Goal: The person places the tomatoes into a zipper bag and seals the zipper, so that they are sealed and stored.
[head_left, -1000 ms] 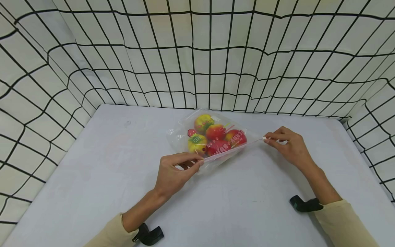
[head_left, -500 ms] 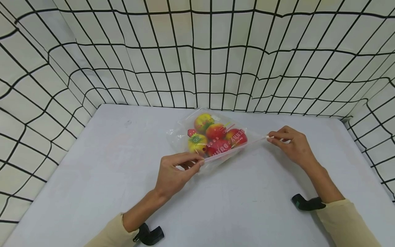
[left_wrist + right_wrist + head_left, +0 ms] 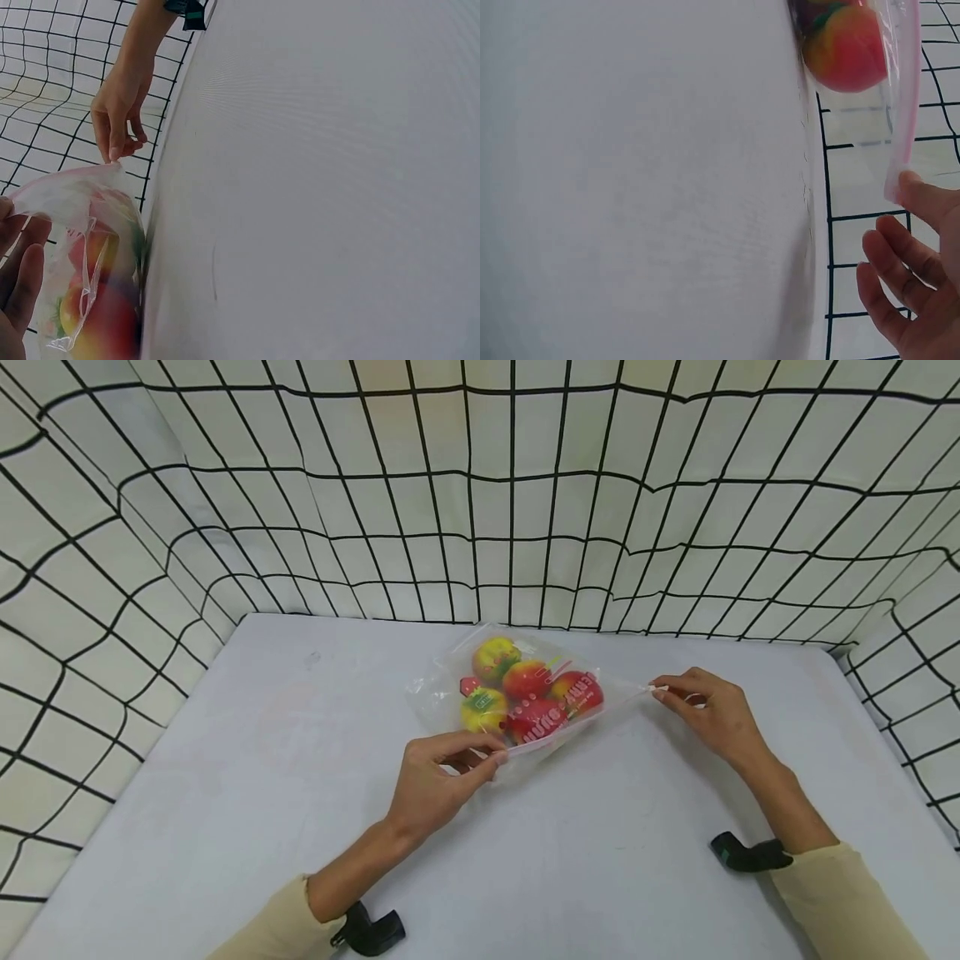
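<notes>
A clear zip bag [image 3: 437, 681] with a pinkish zip strip [image 3: 909, 97] and printed lettering lies at the far middle of the table. Inside it are several red and yellow round fruits [image 3: 527, 679], some with green leaves. At the near end of the strip, my left hand [image 3: 438, 781] pinches the bag's edge between thumb and fingers. My right hand [image 3: 716, 714] pinches the far right corner, so the edge stretches taut between both hands. In the right wrist view, the right hand's other fingers [image 3: 889, 259] curl loosely away from the bag. Whether the zip is sealed cannot be told.
A white table [image 3: 570, 860] lies beneath the hands. Black netting [image 3: 510, 539] over pale walls rises along its back and sides. A black curved wrist mount [image 3: 367, 933] sits at the left cuff, and another black mount [image 3: 750, 853] at the right.
My left hand has shifted slightly right along the bag's edge, and the near side of the bag has moved a little with it. Earlier, my right hand moved slightly right, still pinching the corner.
</notes>
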`<state>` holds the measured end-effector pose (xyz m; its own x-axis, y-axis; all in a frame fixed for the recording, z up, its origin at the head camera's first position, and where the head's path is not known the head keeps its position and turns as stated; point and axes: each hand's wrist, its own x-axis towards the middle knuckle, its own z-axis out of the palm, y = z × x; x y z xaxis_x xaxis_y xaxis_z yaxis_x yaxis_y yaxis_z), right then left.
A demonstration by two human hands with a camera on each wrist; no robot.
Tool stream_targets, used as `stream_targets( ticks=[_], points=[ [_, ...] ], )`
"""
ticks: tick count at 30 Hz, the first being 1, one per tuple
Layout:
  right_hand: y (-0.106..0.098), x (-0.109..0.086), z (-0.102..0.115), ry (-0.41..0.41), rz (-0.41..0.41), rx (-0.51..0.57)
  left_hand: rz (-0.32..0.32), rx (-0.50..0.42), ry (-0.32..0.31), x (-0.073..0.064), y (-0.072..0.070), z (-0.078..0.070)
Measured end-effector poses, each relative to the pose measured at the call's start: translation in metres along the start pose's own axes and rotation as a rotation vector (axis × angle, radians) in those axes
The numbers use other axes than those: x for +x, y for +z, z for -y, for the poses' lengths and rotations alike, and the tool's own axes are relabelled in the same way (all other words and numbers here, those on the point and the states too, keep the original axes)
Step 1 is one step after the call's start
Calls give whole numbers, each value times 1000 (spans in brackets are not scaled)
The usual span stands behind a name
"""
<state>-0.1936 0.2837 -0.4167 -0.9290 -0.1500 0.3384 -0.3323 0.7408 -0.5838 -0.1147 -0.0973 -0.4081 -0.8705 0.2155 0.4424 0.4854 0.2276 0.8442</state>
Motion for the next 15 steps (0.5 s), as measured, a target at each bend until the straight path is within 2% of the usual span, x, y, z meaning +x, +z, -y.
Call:
stream_targets(
  ticks=[8,15],
  points=[
    [5,-10,22,111,-1,13,41,-28,-43,2,6,-1],
    [13,-19,45,188,89,71,91,-60,-43,2,15,-3]
  ],
)
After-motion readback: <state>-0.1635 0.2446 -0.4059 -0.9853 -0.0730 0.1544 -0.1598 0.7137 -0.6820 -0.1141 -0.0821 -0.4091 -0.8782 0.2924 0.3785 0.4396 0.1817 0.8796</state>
